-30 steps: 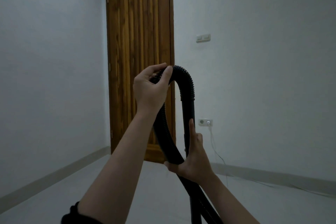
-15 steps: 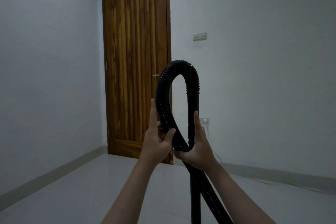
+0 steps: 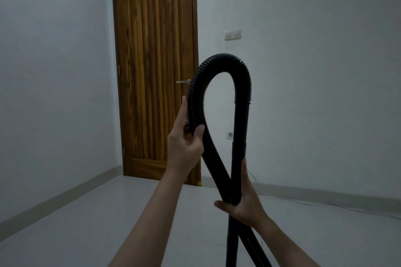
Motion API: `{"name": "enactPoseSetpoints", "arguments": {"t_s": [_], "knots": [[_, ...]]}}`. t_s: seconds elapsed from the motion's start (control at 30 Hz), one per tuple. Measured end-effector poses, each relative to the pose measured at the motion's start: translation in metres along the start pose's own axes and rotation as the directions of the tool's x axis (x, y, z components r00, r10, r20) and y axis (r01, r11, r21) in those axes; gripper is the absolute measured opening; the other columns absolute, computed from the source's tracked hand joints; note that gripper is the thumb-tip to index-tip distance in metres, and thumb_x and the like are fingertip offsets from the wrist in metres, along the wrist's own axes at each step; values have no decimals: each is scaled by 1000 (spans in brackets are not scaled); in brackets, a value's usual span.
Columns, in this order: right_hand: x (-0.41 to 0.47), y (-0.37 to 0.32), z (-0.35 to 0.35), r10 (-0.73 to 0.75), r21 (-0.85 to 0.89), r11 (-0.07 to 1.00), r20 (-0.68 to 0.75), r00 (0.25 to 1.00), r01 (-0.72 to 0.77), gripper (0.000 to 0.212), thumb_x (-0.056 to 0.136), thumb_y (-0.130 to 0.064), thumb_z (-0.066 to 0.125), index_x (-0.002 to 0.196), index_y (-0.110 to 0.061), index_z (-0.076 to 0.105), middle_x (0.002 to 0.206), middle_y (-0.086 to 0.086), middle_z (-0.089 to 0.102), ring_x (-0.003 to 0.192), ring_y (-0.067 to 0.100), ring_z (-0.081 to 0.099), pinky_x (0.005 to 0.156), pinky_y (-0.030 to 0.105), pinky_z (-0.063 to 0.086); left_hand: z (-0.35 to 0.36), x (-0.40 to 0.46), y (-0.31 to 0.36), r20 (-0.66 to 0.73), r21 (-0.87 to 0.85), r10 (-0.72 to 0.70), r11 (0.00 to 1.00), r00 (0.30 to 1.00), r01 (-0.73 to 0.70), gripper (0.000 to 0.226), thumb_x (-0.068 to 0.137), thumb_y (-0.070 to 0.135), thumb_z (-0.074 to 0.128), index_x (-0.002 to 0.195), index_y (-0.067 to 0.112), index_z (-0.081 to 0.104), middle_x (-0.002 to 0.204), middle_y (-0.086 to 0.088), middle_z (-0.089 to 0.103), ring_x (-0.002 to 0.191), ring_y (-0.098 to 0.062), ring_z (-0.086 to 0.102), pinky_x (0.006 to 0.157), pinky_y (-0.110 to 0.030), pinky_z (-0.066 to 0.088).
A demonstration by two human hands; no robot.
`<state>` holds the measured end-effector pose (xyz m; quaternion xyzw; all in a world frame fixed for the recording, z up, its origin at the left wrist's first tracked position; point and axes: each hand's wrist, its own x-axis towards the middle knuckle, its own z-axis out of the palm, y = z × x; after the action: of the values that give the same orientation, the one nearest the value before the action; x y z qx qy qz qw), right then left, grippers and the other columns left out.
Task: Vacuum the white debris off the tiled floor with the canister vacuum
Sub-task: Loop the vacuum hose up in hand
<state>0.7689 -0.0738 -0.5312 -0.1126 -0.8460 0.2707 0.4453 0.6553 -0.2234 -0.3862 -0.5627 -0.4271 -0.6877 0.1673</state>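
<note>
Sliding higher up the looped hose [image 3: 196,102], the left hand [image 3: 186,147] is gripping its ribbed side while the right hand [image 3: 243,199] is clasping hose and wand [image 3: 239,141] where they cross, so vacuuming the floor [image 3: 86,223] is not yet starting.

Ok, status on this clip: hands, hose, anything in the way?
Left hand gripping the ribbed hose. Right hand holding hose and rigid tube where they cross. Hose looped high, no debris in view.

No writing, label, brand or number can be read anywhere — not on the black hose [image 3: 196,102] beside the fingers [image 3: 198,136], nor on the wall switch [image 3: 232,34] above them.
</note>
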Motion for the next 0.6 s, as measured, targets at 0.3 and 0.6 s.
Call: {"name": "enactPoseSetpoints", "arguments": {"t_s": [0.3,0.6], "knots": [[9,10,13,-52,25,998,-123,991,56,131,74,-29,85,147,-55,-20,143,-27,35,120,-10,47,93,10,40,10,-33,-26,-61,20,-102,994,993,104,68,94,17,55,150,27,16,103,-9,63,94,-22,65,84,-46,56],[13,3,28,-68,7,998,-114,991,70,128,73,-16,87,155,-21,-11,137,4,51,115,15,59,91,10,47,13,-100,-62,77,174,-153,975,985,138,86,92,16,59,152,21,-2,123,-7,59,113,-12,60,97,-34,51]]}}
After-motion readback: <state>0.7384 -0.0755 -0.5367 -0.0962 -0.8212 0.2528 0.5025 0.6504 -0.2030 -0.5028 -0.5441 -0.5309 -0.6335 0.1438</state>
